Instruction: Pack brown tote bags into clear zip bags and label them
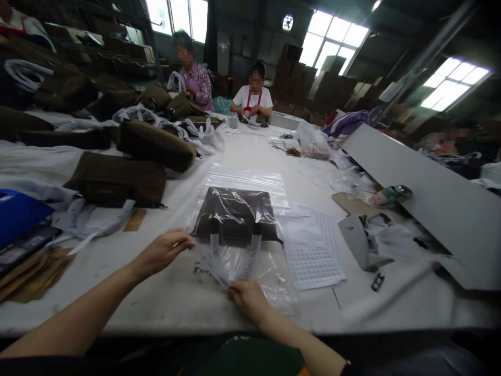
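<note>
A dark olive handbag (230, 209) lies inside a clear plastic bag (270, 266) in front of me. Its handles (255, 248), wrapped in white, point toward me. My left hand (166, 251) is closed at the left edge of the plastic, thumb and fingers pressed together on it. Lower down, my right hand (249, 298) pinches the plastic near the ends of the handles, its fingers curled. The zip strip (246, 180) of the plastic bag lies at the far end. Printed label sheets (315, 248) rest just right of it.
More olive handbags (117, 180) are heaped on the left, beside a blue bin (19, 216) and brown tags (37, 274). At right are a tape dispenser (354, 243), a bottle (391, 195) and a slanted white board (422, 193). Two people (252, 99) work at the far end.
</note>
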{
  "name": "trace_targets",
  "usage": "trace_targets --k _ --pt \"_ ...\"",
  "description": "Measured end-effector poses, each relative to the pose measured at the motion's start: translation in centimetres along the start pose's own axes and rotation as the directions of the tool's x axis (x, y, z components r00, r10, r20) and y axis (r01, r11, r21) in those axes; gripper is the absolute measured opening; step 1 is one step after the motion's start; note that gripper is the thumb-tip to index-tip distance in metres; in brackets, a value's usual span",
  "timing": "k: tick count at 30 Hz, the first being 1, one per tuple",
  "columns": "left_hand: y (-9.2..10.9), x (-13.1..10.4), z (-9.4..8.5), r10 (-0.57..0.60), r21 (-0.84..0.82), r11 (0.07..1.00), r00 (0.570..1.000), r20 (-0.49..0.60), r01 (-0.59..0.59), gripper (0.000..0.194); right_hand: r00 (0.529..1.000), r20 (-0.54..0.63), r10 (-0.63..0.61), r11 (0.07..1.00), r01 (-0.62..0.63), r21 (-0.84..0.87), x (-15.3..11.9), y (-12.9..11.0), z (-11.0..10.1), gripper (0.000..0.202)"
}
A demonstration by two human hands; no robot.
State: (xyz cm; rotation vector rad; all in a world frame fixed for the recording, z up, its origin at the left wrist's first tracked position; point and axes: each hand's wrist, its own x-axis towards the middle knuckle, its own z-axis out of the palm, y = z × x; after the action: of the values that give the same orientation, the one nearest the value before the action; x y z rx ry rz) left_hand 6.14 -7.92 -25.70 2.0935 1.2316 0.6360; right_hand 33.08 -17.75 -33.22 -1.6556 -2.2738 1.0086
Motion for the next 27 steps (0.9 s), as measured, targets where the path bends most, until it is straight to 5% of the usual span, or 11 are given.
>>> trace_targets --k 3,6,11,18,21,24,26,27 --pt "2.2 4.6 1.9 0.160 0.237 0.962 0.983 -0.090 -0.135 0.024 0.963 0.191 0.192 0.891 -0.253 0.378 0.0 -0.8 0.5 0.017" --pt "2.8 7.6 5.0 0.232 0.372 0.916 0.954 -0.191 -0.149 0.020 0.885 0.367 0.286 0.708 -0.453 0.543 0.5 -0.8 2.2 0.016" --pt "2.6 7.5 10.1 0.182 0.378 0.925 0.898 -0.400 -0.019 0.021 0.893 0.356 0.275 0.631 -0.447 0.634 1.1 -0.1 3.4 0.014" --pt "2.9 5.2 17.0 0.199 0.433 0.900 0.841 -0.503 0.047 0.039 0.890 0.439 0.124 0.666 -0.403 0.628 0.5 -0.4 2.6 0.022" --pt "2.3 5.0 18.4 0.234 0.484 0.874 0.837 -0.495 0.042 0.049 0.919 0.381 -0.099 0.726 -0.195 0.659 -1.7 1.3 0.0 0.030" --pt "2.1 5.2 18.5 0.253 0.465 0.885 0.827 -0.501 0.011 0.059 0.942 0.225 -0.250 0.664 -0.003 0.748 -5.2 6.1 -5.5 0.042" --pt "1.7 5.6 18.4 0.253 0.423 0.906 0.821 -0.512 -0.015 0.063 0.998 -0.012 -0.060 0.574 0.045 0.818 -8.0 11.2 -10.6 0.036" --pt "1.3 5.8 18.5 0.245 0.391 0.920 0.819 -0.520 -0.027 0.064 0.972 -0.192 0.138 0.558 0.084 0.825 -9.4 14.2 -13.3 0.033"
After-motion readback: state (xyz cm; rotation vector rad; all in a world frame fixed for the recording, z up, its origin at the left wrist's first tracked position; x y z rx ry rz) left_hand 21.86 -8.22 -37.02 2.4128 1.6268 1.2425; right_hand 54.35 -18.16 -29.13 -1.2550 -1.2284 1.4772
